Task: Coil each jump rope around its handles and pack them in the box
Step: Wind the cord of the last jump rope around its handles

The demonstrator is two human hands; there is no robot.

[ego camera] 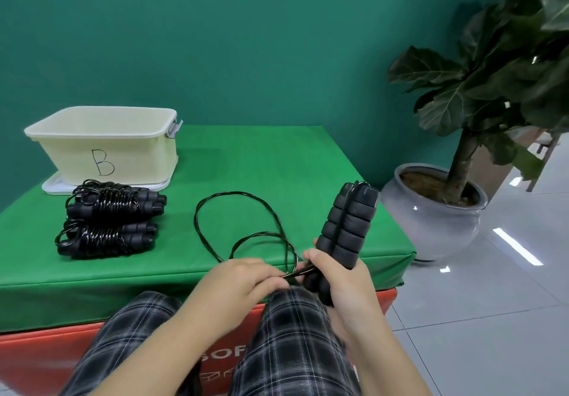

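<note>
Far left on green table (277,161): cream box (101,140) marked B, two coiled jump ropes (107,220) just in front. Centre: loose rope loops (246,226) on cloth. Left hand (237,285) pinches rope; right hand (345,285), fingers curled, grips paired black handles (348,226) tilted upward.

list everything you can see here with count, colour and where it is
coiled jump ropes: two, black, on the green cloth in front of the box
loose rope: one, black, looped on the cloth, running to the hands
handles: one pair, black, side by side in the right hand
box: one, pale yellow, marked B, back left of the table
lid: one, white, under the box
table: one, green cloth over red base
potted plant: one, dark green in grey pot, on the floor at right
left hand: pinches the rope
right hand: grips the handles
</note>
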